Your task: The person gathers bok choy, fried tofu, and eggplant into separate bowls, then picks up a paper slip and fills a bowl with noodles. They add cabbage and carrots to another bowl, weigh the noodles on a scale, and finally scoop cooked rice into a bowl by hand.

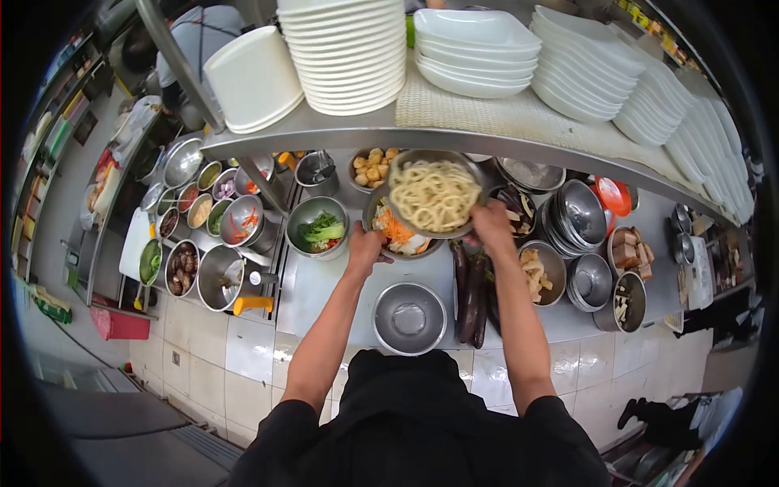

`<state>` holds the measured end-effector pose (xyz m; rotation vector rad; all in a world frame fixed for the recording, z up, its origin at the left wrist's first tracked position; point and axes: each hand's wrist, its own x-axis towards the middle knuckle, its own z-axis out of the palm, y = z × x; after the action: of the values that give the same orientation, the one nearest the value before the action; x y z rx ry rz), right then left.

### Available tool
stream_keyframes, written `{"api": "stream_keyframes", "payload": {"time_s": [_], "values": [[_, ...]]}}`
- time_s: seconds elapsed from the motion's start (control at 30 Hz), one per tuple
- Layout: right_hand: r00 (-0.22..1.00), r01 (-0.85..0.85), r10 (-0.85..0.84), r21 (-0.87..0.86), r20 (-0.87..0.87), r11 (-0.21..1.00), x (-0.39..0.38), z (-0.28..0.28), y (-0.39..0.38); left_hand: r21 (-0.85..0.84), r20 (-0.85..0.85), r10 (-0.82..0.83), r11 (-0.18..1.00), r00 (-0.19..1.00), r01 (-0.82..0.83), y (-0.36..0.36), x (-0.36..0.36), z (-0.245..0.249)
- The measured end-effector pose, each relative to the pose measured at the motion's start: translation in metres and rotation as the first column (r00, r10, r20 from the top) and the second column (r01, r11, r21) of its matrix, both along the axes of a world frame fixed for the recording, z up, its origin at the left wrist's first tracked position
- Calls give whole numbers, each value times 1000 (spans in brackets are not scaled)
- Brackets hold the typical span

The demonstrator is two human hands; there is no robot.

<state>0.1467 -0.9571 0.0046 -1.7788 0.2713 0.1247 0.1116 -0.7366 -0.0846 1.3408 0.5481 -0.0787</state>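
My right hand (492, 225) grips the rim of a metal bowl of thick pale noodles (432, 195), which is raised and tilted. My left hand (367, 246) holds the left rim of a lower bowl with shredded orange and white vegetables (399, 235). The noodle bowl overlaps the back right of that vegetable bowl. Nearer to me, an empty metal bowl (410, 318) rests at the counter's front edge. Long dark eggplants (471, 296) lie just right of it. Left of my left hand is a bowl of chopped greens (318, 229).
A steel shelf (324, 134) with stacked white dishes (341, 57) crosses above the counter. Several ingredient containers stand left; stacked metal bowls (583, 209) and a meat bowl (631, 252) stand right. One person (203, 40) is at the upper left, another (665, 424) at the lower right.
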Motion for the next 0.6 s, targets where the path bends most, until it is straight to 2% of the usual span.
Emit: {"api": "stream_keyframes", "payload": {"time_s": [0.03, 0.13, 0.2, 0.23, 0.27, 0.33, 0.4, 0.47, 0.53, 0.57, 0.6], "values": [[999, -46, 46, -14, -14, 999, -3, 8, 11, 11, 13, 6, 1000, 1000, -7, -2, 6, 1], [993, -108, 103, -98, -50, 989, 6, -12, 32, 30, 16, -20, 999, 1000, 19, -3, 10, 5], [991, -133, 130, -98, -33, 986, 5, -11, 35, -87, 24, -103, 991, 994, 104, 6, 5, 7], [992, -128, 125, -95, -37, 987, 4, -10, 35, -40, -47, -169, 985, 984, 167, 12, 3, 0], [984, -167, 157, -121, -90, 978, 4, -8, 34, -37, -49, -176, 984, 983, 175, 17, 0, -3], [975, -195, 176, -143, -134, 970, 4, -7, 35, -116, 3, -54, 992, 999, 54, 20, -5, 5], [997, -36, 65, -523, 37, 852, 1, -11, 42, -87, 22, -62, 994, 998, 64, 20, -5, 19], [997, -70, 74, -463, -10, 884, 0, -6, 39, -8, 103, 11, 1000, 995, -10, 18, 4, 35], [995, -55, 78, -288, 69, 956, 11, -21, 35, -21, 99, -22, 999, 995, 25, 18, 15, 48], [995, -53, 74, -283, 66, 958, 19, -27, 32, -16, 97, -41, 999, 994, 43, 16, 20, 55], [995, -62, 61, -10, -73, 998, 26, -25, 30, -12, 93, -60, 998, 994, 61, 15, 25, 58]]}}
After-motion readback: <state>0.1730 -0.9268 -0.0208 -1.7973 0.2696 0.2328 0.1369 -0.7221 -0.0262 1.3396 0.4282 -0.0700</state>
